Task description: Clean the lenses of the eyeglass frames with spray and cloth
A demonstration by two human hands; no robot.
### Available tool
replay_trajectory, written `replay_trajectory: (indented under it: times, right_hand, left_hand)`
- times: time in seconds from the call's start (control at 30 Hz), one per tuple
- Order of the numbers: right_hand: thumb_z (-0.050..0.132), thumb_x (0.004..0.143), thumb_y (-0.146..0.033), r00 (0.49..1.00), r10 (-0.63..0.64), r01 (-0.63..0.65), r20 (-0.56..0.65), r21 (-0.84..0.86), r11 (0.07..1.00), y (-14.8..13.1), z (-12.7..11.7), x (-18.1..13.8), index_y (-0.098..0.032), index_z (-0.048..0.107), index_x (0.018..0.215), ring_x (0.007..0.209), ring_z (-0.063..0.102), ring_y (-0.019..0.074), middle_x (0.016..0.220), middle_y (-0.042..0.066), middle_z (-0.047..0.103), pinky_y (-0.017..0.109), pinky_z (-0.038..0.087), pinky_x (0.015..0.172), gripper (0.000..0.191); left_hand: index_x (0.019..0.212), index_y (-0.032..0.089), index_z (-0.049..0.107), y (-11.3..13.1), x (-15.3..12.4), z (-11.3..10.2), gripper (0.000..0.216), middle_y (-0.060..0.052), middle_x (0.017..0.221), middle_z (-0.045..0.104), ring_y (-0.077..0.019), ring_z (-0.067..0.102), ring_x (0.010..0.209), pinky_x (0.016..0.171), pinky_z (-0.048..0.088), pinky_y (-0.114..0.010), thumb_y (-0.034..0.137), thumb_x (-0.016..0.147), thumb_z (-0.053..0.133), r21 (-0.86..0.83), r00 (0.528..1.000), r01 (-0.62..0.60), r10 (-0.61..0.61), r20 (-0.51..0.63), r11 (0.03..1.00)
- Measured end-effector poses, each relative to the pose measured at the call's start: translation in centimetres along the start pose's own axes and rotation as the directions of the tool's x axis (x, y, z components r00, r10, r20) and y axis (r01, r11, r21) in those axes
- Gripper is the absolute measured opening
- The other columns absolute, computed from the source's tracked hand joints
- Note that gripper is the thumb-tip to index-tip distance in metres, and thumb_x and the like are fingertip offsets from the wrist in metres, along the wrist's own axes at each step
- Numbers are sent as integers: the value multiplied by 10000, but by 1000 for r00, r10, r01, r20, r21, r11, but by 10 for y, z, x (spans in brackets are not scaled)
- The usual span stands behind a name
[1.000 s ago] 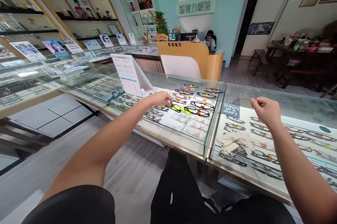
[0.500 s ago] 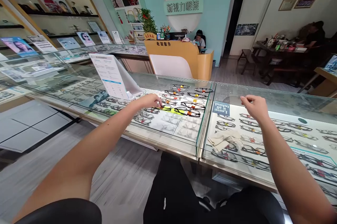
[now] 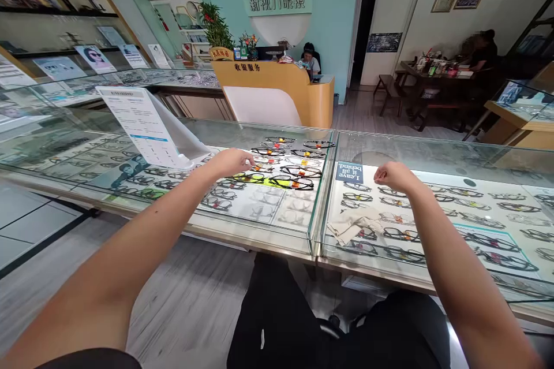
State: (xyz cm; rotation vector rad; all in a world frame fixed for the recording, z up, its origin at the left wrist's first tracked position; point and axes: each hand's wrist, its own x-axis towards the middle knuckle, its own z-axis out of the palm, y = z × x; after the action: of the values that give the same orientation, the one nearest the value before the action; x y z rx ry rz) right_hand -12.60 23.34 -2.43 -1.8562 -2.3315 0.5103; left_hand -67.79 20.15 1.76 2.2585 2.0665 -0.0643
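My left hand [image 3: 236, 162] is over the left glass case, its fingers curled and pressed together at the left end of a row of eyeglasses. The fingertips are beside a thin pair [image 3: 262, 168]; whether they pinch it is too small to make out. Just nearer to me, black-framed eyeglasses [image 3: 292, 182] lie over a bright yellow-green strip. More dark frames with coloured lens stickers lie behind them. My right hand [image 3: 393, 176] hovers above the right case, loosely closed, with nothing visible in it. Left of it is a blue card [image 3: 350, 172] with white lettering.
A white sign stand [image 3: 136, 126] is left of my left hand. A crumpled cream cloth [image 3: 352, 226] lies on the right case near its front edge. Beyond the cases is a wooden counter [image 3: 322, 106] with a seated person [image 3: 309, 60]. Another person [image 3: 483, 51] sits by a dark table.
The view has turned right, so the scene shifts left. My left hand has moved slightly back from the yellow-green strip's frames to the thinner pair. My right hand's fingers are more curled.
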Motion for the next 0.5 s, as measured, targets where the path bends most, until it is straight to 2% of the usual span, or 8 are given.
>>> replay_trajectory:
  times: [0.13,0.27,0.5]
  right_hand:
    - [742,895,-210,1000,11,-9,25,-61,998,-5,3,1,-230,841,908,937,761,232,1019,66,851,301,470,711,102]
    - [718,921,-212,999,39,-35,23,-133,991,-10,5,3,-217,838,942,970,758,276,1041,114,841,324,469,739,122]
    - [635,945,-187,998,46,-36,39,-241,970,-15,10,4,-158,789,936,901,736,320,993,200,799,376,464,763,157]
  left_hand:
    - [1111,273,808,7,3,-3,368,-48,969,779,-235,666,808,635,340,-295,458,868,603,46,1000,-9,8,17,999]
    - [1095,254,798,7,4,-4,354,-50,923,765,-224,652,763,626,329,-300,457,869,615,41,1000,-19,20,-12,999]
    - [1073,263,806,3,3,-2,318,-35,865,750,-210,640,730,627,318,-294,437,862,644,21,999,-27,27,-18,999]
